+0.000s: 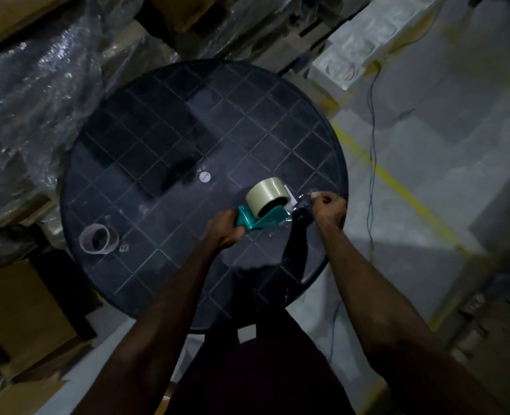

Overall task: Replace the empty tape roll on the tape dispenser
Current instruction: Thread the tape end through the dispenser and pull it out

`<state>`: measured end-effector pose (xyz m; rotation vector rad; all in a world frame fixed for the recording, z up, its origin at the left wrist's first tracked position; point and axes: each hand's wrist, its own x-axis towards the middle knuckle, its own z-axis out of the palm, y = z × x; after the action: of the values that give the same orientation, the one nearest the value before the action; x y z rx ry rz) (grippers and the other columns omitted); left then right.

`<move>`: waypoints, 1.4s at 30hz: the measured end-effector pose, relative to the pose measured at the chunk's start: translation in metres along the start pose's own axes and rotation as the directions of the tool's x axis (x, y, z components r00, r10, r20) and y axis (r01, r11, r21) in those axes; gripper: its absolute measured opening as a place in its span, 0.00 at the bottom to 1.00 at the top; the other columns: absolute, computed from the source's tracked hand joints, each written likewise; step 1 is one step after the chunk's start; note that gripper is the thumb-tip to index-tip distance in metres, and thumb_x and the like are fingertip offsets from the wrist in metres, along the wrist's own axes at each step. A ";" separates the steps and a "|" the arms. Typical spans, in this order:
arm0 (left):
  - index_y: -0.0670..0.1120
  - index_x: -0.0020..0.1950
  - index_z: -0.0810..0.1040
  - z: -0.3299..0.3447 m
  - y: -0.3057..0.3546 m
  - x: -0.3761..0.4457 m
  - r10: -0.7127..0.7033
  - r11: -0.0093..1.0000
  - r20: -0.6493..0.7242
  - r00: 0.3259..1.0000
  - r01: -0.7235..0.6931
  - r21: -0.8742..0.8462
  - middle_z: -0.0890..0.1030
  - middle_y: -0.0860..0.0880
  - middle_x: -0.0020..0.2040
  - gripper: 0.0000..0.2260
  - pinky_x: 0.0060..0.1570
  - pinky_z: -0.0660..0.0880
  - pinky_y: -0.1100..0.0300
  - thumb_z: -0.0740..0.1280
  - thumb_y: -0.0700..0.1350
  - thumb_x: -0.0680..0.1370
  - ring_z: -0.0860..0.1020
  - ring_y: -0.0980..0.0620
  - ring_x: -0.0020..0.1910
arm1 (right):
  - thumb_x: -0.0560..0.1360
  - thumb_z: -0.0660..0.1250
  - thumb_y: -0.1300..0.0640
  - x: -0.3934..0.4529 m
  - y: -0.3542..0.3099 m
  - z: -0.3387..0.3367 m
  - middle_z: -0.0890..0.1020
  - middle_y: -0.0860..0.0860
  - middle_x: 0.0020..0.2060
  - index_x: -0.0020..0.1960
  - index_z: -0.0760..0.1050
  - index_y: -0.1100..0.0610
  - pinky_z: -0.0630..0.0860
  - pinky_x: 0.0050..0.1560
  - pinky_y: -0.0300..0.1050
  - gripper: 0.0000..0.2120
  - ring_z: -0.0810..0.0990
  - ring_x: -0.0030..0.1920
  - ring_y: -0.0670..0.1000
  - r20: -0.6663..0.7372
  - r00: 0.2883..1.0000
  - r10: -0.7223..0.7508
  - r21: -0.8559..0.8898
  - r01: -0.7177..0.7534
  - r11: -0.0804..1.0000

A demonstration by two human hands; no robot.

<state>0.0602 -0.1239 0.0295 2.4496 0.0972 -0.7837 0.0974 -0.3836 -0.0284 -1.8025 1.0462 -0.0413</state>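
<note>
A teal tape dispenser (261, 220) is held over the right side of a round dark table (164, 139). A full roll of clear tape (266, 195) sits on it. My left hand (225, 230) grips the dispenser's handle. My right hand (328, 206) pinches the loose, shiny end of the tape (300, 206) at the dispenser's front, pulled out to the right. The empty cardboard core (98, 238) lies on its side at the table's left edge, apart from both hands.
Plastic-wrapped goods (38, 85) crowd the left and back. Cardboard boxes (17, 310) stand at the lower left. On the right, grey floor with a yellow line (397, 187) and a thin hanging cable (373, 130). White foam blocks (367, 34) lie at the upper right.
</note>
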 end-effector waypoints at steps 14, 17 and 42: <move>0.42 0.60 0.77 0.043 0.018 0.036 -0.079 0.995 0.061 0.995 0.075 0.073 0.82 0.38 0.57 0.25 0.53 0.75 0.48 0.61 0.56 0.70 0.80 0.37 0.57 | 0.71 0.62 0.73 0.046 0.027 0.014 0.85 0.58 0.39 0.42 0.83 0.67 0.69 0.34 0.19 0.11 0.80 0.38 0.49 0.010 0.996 -0.094 -0.087 0.094 0.992; 0.43 0.57 0.77 0.049 0.019 0.044 -0.071 0.991 0.050 0.996 0.064 0.115 0.82 0.39 0.54 0.24 0.50 0.76 0.50 0.62 0.57 0.69 0.81 0.37 0.54 | 0.70 0.62 0.71 0.053 0.033 0.016 0.86 0.58 0.38 0.40 0.83 0.64 0.76 0.41 0.27 0.11 0.82 0.38 0.52 -0.023 0.990 -0.141 -0.133 0.137 0.982; 0.43 0.70 0.70 0.040 0.019 0.037 0.145 0.965 0.148 0.978 -0.173 0.196 0.83 0.39 0.56 0.26 0.50 0.76 0.50 0.64 0.57 0.78 0.81 0.36 0.53 | 0.76 0.60 0.59 0.033 0.055 -0.020 0.58 0.55 0.79 0.77 0.61 0.57 0.55 0.77 0.62 0.30 0.57 0.78 0.58 0.772 0.575 -0.272 -0.473 0.805 0.358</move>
<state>0.0750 -0.1647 -0.0083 2.5514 -0.2412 -0.9220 0.0737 -0.4260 -0.0748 -2.7002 -0.2049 0.6397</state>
